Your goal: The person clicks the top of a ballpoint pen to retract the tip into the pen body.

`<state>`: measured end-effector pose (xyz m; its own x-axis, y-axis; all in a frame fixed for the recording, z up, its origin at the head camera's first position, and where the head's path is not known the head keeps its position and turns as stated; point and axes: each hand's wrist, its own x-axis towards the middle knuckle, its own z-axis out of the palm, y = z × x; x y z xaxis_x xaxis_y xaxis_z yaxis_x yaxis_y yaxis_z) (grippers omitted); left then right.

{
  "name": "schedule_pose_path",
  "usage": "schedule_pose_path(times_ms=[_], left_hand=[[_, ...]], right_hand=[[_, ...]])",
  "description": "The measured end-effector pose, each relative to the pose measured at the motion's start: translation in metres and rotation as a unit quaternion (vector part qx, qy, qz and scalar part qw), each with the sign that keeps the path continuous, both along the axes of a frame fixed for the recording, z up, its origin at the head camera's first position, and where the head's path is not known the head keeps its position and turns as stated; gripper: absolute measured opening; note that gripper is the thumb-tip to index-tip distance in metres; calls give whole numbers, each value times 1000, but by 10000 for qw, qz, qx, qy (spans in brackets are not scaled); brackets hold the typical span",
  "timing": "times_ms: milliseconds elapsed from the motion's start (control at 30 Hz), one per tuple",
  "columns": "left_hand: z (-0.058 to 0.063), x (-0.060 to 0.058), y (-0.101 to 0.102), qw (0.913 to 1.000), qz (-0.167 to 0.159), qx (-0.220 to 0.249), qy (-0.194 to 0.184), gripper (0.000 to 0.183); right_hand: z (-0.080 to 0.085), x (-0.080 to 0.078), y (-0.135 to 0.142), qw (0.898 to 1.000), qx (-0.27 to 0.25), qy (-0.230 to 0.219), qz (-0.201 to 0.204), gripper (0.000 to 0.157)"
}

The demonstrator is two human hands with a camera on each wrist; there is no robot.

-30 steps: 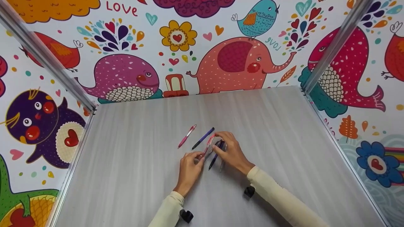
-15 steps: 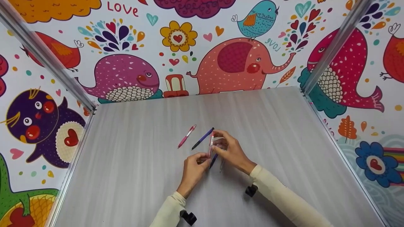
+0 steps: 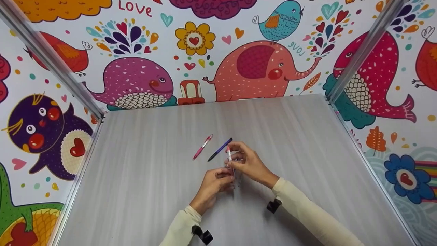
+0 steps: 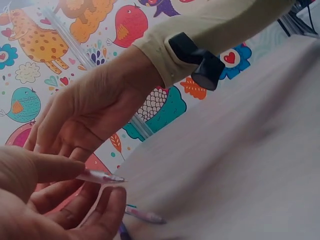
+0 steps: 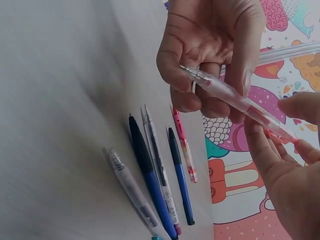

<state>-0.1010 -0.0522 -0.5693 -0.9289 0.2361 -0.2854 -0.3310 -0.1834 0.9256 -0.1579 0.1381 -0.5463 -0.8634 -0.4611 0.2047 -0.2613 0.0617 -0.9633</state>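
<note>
Both hands hold a translucent pink-red retractable pen [image 3: 229, 154] above the table. My left hand [image 3: 212, 186] pinches it near its metal tip, the thumb lying across the barrel in the right wrist view. Up at the red end, my right hand [image 3: 253, 164] holds the same pen [image 5: 235, 100] between thumb and forefinger. Seen from the left wrist, the tip of the pen [image 4: 102, 176] sticks out past the left thumb. Several other pens lie below, partly hidden by the hands in the head view.
A pink pen [image 3: 203, 147] and a blue pen with a black grip [image 3: 220, 149] lie left of the right hand. Beneath the hands are a whitish clear pen [image 5: 134, 192], a larger blue-black pen [image 5: 145, 165] and a clear pen with dark ink [image 5: 159, 160]. Patterned walls border the table.
The pink-red pen has swung from slanted to nearly upright in the head view. My left hand has shifted right with its end, now covering more of the pens below. The loose pens lie still.
</note>
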Motion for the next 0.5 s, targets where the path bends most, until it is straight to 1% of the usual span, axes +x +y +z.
schedule_pose_path(times_ms=[100, 300, 500], left_hand=[[1, 1, 0, 9998, -61, 180, -103, 31], [1, 2, 1, 9987, -153, 456, -157, 29], [1, 3, 1, 9983, -179, 522, -179, 27]], right_hand=[[1, 0, 1, 10000, 68, 45, -25, 56], [1, 2, 4, 9999, -151, -52, -43, 58], [0, 3, 5, 9999, 1, -44, -120, 63]])
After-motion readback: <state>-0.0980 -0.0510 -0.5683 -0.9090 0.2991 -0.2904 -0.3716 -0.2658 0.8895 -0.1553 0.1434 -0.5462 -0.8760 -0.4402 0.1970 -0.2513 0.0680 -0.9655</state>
